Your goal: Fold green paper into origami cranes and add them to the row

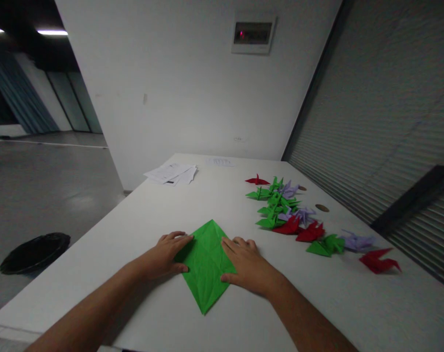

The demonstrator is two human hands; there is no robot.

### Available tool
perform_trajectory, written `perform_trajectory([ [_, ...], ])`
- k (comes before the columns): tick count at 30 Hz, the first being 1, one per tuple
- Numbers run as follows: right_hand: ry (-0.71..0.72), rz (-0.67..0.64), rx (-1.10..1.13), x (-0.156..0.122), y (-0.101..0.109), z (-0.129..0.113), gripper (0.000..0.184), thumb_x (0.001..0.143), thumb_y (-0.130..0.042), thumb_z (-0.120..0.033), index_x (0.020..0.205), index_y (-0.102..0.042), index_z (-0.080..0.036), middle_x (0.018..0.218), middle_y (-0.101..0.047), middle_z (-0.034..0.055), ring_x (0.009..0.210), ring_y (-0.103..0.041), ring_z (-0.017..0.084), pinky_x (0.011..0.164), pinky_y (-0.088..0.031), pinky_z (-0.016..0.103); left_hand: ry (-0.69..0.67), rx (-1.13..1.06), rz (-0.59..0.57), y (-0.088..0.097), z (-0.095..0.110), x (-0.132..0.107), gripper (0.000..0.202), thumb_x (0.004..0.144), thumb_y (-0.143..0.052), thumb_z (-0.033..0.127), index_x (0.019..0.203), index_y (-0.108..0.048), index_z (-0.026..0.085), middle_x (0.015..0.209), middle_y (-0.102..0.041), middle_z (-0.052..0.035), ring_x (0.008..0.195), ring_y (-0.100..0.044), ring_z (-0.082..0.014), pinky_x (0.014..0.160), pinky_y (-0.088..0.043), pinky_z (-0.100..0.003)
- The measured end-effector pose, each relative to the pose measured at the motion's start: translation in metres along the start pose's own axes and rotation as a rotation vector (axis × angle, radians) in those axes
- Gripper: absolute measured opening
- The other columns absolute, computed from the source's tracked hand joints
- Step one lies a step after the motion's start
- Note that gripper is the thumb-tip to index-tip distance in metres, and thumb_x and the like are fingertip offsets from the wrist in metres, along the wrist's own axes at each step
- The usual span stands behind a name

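- Two hands press flat, fingers spread, on a green paper diamond (206,264): left hand (167,255) on its left corner, right hand (247,265) on its right
- Folded paper cranes (291,215) lie beyond the diamond's right side

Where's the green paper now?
Head view: green paper lies flat on the table, left hand on its left edge, right hand on its right, cranes farther right.

The single camera sat on the person's head and looked forward and down along the white table (353,303) toward the far wall (192,88). It was near the work: the left hand (168,254) and right hand (248,265) filled the lower middle, shutters (371,122) running along the right.
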State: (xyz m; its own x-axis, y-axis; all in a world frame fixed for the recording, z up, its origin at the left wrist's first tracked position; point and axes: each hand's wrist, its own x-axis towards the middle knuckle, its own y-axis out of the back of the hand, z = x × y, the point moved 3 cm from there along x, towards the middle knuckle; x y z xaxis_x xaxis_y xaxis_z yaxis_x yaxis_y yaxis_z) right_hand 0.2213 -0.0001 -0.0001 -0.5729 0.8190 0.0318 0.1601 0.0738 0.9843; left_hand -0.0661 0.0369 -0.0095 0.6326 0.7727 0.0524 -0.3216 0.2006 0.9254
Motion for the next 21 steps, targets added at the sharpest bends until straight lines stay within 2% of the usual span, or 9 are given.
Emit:
perform_trajectory([
  [3, -0.04, -0.073, 0.053, -0.004, -0.001, 0.011, 0.096, 0.084, -0.068, -0.065, 0.16, -0.029, -0.023, 0.166, -0.03, 0.016, 0.147, -0.029, 0.043, 0.116, -0.018, 0.066, 0.007, 0.024, -0.017, 0.0, -0.002, -0.001, 0.093, 0.079, -0.078, 0.051, 0.158, -0.035, 0.024, 0.158, -0.044, -0.0201, 0.147, -0.037, -0.04, 0.117, -0.032, -0.057],
  [8, -0.116, -0.164, 0.112, -0.012, 0.008, 0.023, 0.095, 0.085, -0.07, -0.06, 0.162, -0.027, -0.024, 0.168, -0.024, 0.0145, 0.153, -0.021, 0.042, 0.119, -0.008, 0.067, -0.01, 0.019, 0.001, -0.003, -0.009, -0.001, 0.094, 0.079, -0.079, 0.048, 0.158, -0.034, 0.024, 0.16, -0.041, -0.021, 0.145, -0.041, -0.0401, 0.118, -0.033, -0.058],
  [16, -0.119, -0.167, 0.14, -0.014, 0.013, 0.026, 0.095, 0.085, -0.071, -0.057, 0.162, -0.025, -0.026, 0.168, -0.024, 0.0144, 0.155, -0.017, 0.038, 0.121, -0.004, 0.065, -0.017, -0.031, -0.022, -0.004, -0.016, -0.004, 0.096, 0.081, -0.077, 0.053, 0.16, -0.032, 0.023, 0.161, -0.037, -0.0224, 0.146, -0.038, -0.0426, 0.118, -0.032, -0.062],
  [21, -0.09, -0.139, 0.191, -0.015, 0.016, 0.031, 0.091, 0.087, -0.066, -0.063, 0.161, -0.029, -0.024, 0.166, -0.029, 0.0164, 0.155, -0.021, 0.037, 0.122, -0.009, 0.062, -0.105, -0.025, 0.05, 0.0, -0.015, -0.007, 0.084, 0.086, -0.073, 0.048, 0.158, -0.036, 0.025, 0.158, -0.044, -0.0179, 0.146, -0.039, -0.0382, 0.117, -0.036, -0.058],
])
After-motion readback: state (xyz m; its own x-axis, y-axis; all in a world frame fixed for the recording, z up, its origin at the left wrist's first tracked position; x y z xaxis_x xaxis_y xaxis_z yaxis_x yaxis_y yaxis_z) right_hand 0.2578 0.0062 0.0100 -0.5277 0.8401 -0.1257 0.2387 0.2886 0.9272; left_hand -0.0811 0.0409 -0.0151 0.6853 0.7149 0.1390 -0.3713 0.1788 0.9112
